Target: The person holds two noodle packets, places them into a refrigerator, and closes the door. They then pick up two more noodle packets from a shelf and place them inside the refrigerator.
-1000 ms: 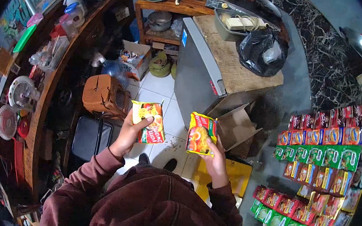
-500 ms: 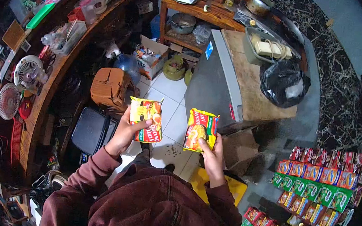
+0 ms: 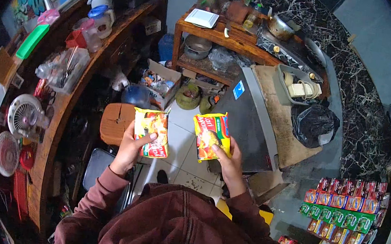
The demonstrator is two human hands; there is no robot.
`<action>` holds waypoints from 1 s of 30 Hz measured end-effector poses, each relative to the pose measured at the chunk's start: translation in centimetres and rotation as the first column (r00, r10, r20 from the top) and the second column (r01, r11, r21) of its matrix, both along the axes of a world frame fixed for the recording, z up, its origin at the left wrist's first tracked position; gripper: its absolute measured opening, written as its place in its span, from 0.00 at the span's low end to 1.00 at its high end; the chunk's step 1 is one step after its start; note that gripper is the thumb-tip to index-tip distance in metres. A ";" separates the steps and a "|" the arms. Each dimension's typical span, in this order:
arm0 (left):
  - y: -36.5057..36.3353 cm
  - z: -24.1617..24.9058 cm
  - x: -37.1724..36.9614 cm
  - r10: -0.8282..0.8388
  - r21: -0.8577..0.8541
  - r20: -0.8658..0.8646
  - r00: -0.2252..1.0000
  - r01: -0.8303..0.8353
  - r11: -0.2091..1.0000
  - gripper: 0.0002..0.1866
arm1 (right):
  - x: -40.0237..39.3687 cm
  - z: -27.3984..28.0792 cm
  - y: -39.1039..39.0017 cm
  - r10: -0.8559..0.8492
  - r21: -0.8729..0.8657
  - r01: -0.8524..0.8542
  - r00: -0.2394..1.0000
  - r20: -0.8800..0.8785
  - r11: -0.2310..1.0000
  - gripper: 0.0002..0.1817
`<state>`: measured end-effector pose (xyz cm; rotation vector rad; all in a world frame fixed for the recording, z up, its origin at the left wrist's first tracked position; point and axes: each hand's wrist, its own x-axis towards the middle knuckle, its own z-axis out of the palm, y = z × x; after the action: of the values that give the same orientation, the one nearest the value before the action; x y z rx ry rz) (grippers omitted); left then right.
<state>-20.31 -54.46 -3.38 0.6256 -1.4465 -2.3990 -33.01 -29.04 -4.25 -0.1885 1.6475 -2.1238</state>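
Note:
My left hand [image 3: 129,149] grips a yellow, red and white instant noodle packet [image 3: 152,129], thumb across its front. In my right hand [image 3: 230,163] is a second instant noodle packet [image 3: 212,134], yellow and red with a green patch, its lower right corner pinched by the thumb. Both packets are held upright in front of my chest, apart from each other, with their printed faces toward me. The fingers behind each packet are mostly hidden.
A dark fridge [image 3: 248,128] lies ahead right, bearing a black plastic bag [image 3: 314,125] and a grey tub [image 3: 283,91]. Sachet strips [image 3: 339,215] hang at right. A wooden counter [image 3: 60,121] curves along the left. An orange-brown stool [image 3: 116,122] and a green gas cylinder [image 3: 189,96] stand on the tiles.
The view has shifted forward, with the wooden table and gas cylinders showing more fully. Both hands still hold their noodle packets, and the right packet is tilted a little more to the left.

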 end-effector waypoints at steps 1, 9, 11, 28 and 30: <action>-1.0 0.0 -0.4 -0.005 -0.003 -0.016 1.000 0.005 1.000 0.25 | -0.3 0.7 -0.8 0.029 0.029 -0.028 0.999 -0.042 0.999 0.27; -4.5 -0.1 -3.3 -0.062 0.054 -0.020 0.998 0.063 0.997 0.25 | -1.4 0.1 -3.1 -0.067 0.076 0.073 0.994 -0.084 0.994 0.29; -4.8 -0.2 -3.9 -0.067 0.072 -0.027 0.997 0.069 0.995 0.25 | -1.9 -0.5 -3.2 -0.090 0.089 0.098 0.992 -0.088 0.991 0.30; -5.7 0.6 -15.5 -0.200 0.036 0.011 0.980 0.200 0.979 0.23 | -12.8 -1.5 -2.5 0.021 -0.058 -0.019 0.999 0.042 0.998 0.36; -5.6 0.5 -17.8 -0.207 0.021 0.024 0.978 0.207 0.978 0.23 | -15.0 -1.5 -2.3 0.017 -0.069 -0.016 1.000 0.015 0.998 0.35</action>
<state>-38.15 -60.04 -2.89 0.5357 -1.5727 -2.5719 -48.02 -31.37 -5.79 -0.2053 1.5600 -2.1651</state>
